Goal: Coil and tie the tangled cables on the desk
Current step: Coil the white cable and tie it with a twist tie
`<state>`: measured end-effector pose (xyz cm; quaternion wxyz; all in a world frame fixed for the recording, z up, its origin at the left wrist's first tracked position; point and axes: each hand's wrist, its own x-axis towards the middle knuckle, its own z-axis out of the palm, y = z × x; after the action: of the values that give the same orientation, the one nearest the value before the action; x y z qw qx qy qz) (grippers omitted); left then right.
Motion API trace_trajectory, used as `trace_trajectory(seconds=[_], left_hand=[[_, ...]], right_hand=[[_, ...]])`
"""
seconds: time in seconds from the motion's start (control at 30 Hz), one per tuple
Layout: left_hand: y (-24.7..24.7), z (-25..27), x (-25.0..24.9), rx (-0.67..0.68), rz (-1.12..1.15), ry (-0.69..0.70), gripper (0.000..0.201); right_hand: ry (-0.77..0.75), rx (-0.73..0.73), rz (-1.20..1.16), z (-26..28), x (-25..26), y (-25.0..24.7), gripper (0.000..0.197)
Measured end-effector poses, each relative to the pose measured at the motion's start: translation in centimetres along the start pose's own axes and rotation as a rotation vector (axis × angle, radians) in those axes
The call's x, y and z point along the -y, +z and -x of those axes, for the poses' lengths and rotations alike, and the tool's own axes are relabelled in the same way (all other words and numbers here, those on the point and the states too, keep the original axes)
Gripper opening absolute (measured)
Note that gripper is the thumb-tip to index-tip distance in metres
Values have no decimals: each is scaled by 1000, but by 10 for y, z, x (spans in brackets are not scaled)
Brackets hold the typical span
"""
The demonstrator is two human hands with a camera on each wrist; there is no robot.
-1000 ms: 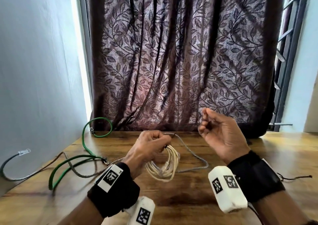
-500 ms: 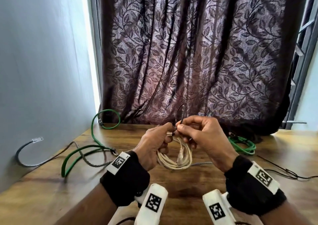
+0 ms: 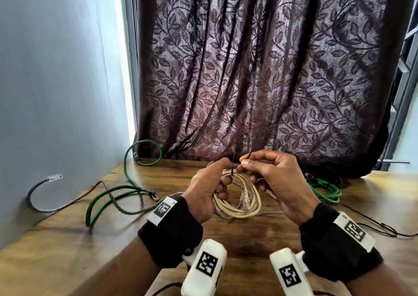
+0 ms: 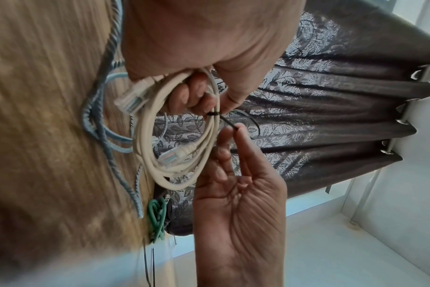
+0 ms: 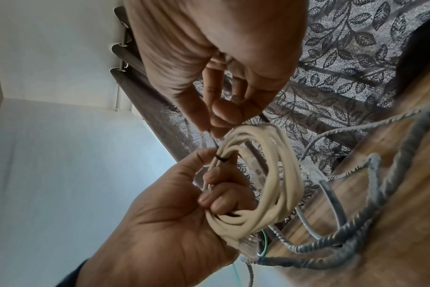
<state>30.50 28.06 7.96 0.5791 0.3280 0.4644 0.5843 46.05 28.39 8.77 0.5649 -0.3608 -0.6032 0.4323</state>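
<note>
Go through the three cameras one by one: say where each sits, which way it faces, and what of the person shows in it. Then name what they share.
Head: worn on the head, facing forward and down over the wooden desk to the curtain; shows both forearms, left hand and right hand.
Left wrist: looks along the left palm at the cream cable coil; the right hand enters from below.
Right wrist: looks along the right palm; the left hand enters from below.
Shared: all three show the coil and the black tie round it.

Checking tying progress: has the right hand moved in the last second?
Yes. The right hand moved left to the cream coiled cable, now over the wooden desk.
</note>
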Motion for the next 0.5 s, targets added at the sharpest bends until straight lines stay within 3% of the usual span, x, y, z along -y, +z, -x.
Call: trace_trajectory(seconds=[0.07,0.17,0.27,0.5], left_hand=[[-2,-1,0,4,-11,18,24],[-5,-2,-1,8,-36,39,44],[-4,-3,0,9,-34,29,47],[-2,-4,2,53,41,-4,8]], right_hand=[[-12,-2,-10,0,0,0,4],[-34,-21,-22,0,0,1,2],[-71,-61,-7,3,0,3,1],[-159,-108,60,6,1,4,3]])
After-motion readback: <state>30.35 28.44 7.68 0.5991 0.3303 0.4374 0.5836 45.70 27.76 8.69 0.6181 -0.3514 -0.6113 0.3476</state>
